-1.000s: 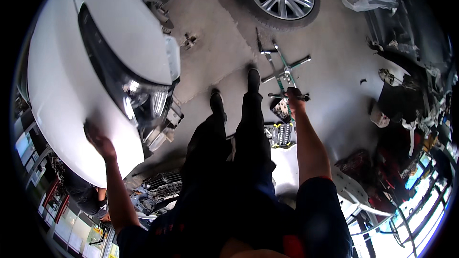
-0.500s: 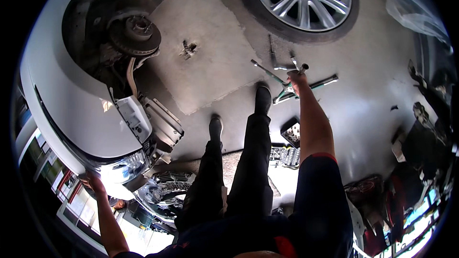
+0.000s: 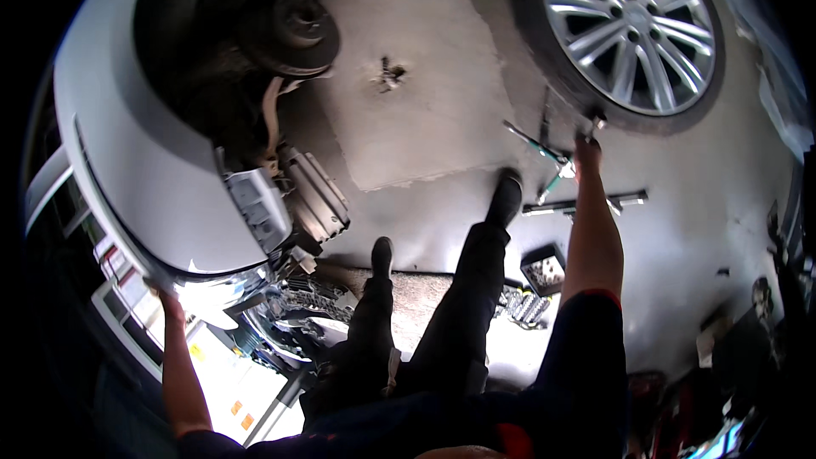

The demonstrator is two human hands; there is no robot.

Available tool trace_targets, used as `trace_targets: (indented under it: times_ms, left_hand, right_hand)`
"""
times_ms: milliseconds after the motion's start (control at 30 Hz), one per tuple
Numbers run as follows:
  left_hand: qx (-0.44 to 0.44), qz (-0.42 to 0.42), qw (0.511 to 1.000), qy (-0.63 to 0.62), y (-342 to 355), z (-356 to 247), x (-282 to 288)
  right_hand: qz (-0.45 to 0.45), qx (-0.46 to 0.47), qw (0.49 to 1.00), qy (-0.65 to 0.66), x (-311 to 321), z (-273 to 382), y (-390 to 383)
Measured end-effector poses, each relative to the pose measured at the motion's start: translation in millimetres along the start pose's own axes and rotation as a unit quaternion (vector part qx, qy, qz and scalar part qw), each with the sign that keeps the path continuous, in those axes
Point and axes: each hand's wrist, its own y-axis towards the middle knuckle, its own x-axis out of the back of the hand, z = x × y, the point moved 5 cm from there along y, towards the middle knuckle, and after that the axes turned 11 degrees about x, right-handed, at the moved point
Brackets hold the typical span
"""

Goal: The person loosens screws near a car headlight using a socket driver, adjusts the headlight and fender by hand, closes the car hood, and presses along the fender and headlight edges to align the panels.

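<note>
Right hand (image 3: pixel 586 151): fist closed on a metal-ended tool (image 3: pixel 598 123), right of the floor patch's (image 3: pixel 425 132) right edge; tip overlaps the wheel's (image 3: pixel 636 15) near edge in view, contact uncertain. Left hand (image 3: pixel 167 297): at the front edge of the white car (image 3: pixel 127 144); finger closure, cannot tell. Advised handling: firm fist, tool end kept off the rim.

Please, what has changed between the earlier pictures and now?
The right hand has moved with the cross-shaped wrench up and rightward in the picture, nearer to the wheel. The view also shifted: the brake disc now shows plainly. Unchanged: the wrench remains held, the left hand stays at the front of the white car, the wheel lies flat.
</note>
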Motion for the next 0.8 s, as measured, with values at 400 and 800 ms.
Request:
trace_targets:
  times_ms: [400,800]
  left_hand:
    - [-0.007,-0.114,0.992,0.051,-61,-36,-84]
    - [-0.097,-0.197,0.950,0.224,-109,-72,-101]
  right_hand:
    - [0.337,-0.163,0.923,0.089,52,-47,-316]
    - [0.206,-0.082,0.975,-0.011,119,285,-339]
